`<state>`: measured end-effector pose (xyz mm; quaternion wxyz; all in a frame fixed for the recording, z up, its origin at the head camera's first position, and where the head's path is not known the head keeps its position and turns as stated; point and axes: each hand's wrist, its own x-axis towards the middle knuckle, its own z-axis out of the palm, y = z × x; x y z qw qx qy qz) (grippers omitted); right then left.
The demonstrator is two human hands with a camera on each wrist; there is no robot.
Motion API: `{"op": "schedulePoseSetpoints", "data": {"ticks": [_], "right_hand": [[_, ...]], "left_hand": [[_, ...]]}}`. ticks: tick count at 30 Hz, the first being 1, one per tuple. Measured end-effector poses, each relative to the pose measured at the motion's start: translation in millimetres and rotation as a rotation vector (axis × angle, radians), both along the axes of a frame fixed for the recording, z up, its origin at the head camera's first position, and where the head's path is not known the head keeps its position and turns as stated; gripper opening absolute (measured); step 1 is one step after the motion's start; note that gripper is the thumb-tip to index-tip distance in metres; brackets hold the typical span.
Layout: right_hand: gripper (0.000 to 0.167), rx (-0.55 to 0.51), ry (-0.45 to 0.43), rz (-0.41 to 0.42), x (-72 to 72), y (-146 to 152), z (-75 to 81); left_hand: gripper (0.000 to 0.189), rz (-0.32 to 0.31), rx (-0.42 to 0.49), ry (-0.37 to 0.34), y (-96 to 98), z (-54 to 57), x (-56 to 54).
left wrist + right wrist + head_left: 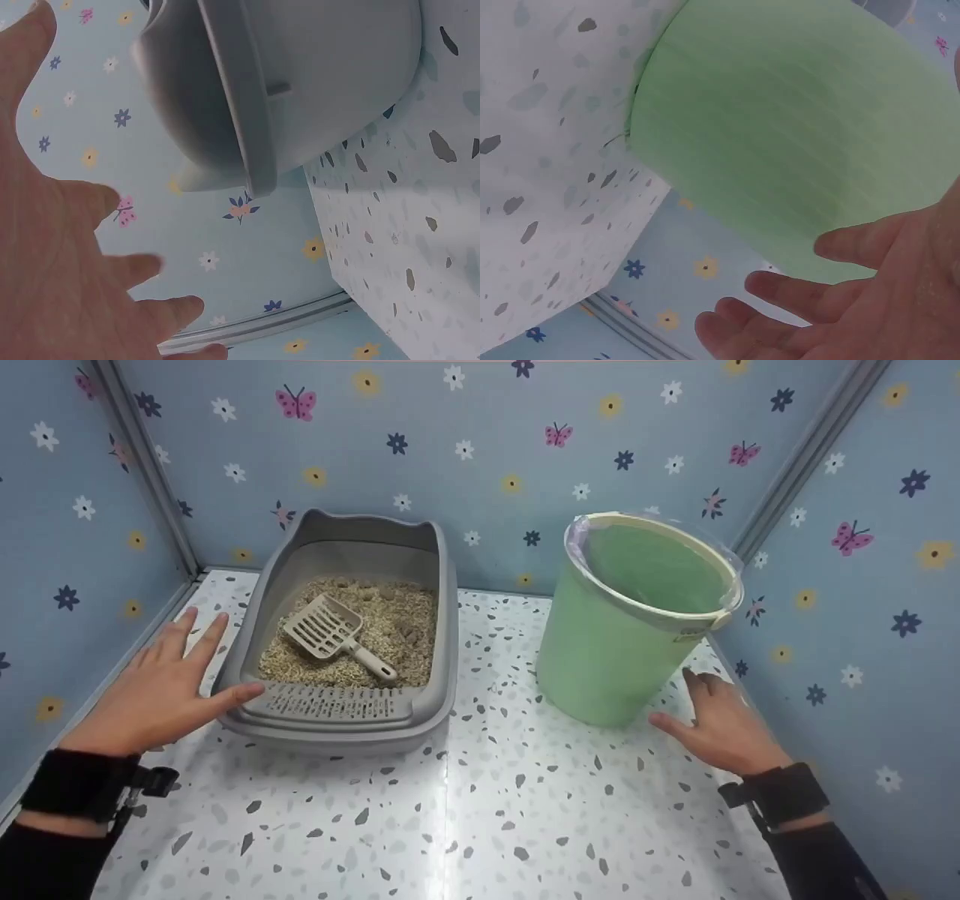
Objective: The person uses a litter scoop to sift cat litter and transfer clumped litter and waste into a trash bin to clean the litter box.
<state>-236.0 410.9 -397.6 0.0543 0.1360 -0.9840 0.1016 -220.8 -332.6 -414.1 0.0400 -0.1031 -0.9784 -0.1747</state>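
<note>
A grey litter box point(448, 660) stands at the left, holding tan pellet litter point(397, 592) with darker clumps. On the litter lies a beige slotted scoop point(324, 628), its handle pointing toward the front right. My left hand point(161, 686) hovers by the box's left side with fingers spread, holding nothing; in the left wrist view the box's side wall point(330, 82) is beyond the fingers. To the right is a green trash bin point(607, 660) with a cream rim and a clear bag lining. My right hand point(724, 724), fingers extended and empty, is beside the bin's lower right side.
White speckled flooring point(495, 810) lies under the box and bin, with a seam running front to back. Blue walls point(495, 457) patterned with flowers and butterflies close in the back and both sides. Grey metal strips point(810, 450) run along the corners.
</note>
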Motion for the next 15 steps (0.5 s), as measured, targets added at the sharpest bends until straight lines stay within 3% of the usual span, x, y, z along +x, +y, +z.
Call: {"op": "schedulePoseSetpoints", "data": {"ticks": [8, 12, 15], "right_hand": [[0.094, 0.070, 0.008, 0.103, 19.3, -31.6, 7.6], [0.095, 0.070, 0.056, 0.190, 18.1, -56.9, 8.1], [0.095, 0.056, 0.086, 0.242, 12.0, -78.4, 7.0]], "left_hand": [[0.116, 0.090, 0.128, -0.058, -1.6, 5.5, -9.0], [0.117, 0.146, 0.158, -0.102, -5.9, 8.1, -16.4], [0.116, 0.155, 0.187, -0.138, -9.6, 6.1, -21.3]]}}
